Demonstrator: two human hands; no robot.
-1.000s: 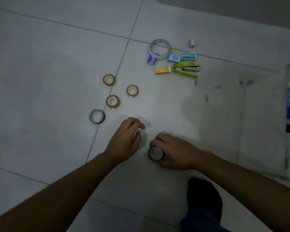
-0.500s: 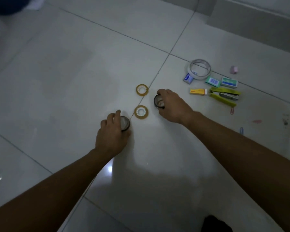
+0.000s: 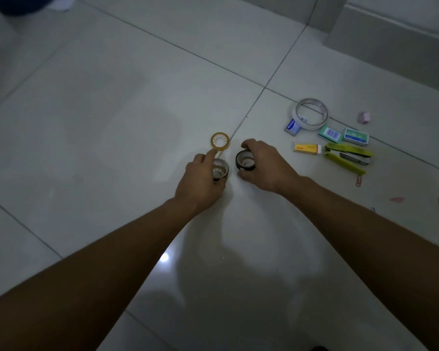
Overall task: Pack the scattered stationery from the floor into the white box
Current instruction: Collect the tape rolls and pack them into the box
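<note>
My left hand (image 3: 200,179) is closed around a dark tape roll (image 3: 220,171) with a pale ring showing in its top, and its index finger touches a small yellow tape roll (image 3: 220,141) lying flat on the floor. Just to the right, my right hand (image 3: 266,168) grips a black tape roll (image 3: 245,162) from above, low over the tiles. The two held rolls are close together but apart. The white box is out of view.
At the right lie a large white tape roll (image 3: 311,114), a blue box (image 3: 292,127), two green boxes (image 3: 329,134), a yellow box (image 3: 307,148), a green stapler (image 3: 347,158), a pink piece (image 3: 364,117) and paper clips (image 3: 358,181). A wall base (image 3: 390,44) runs behind.
My left hand has moved right and forward with its dark roll. The nearer small yellow roll no longer lies bare between my hands. My right hand has stayed on the black roll.
</note>
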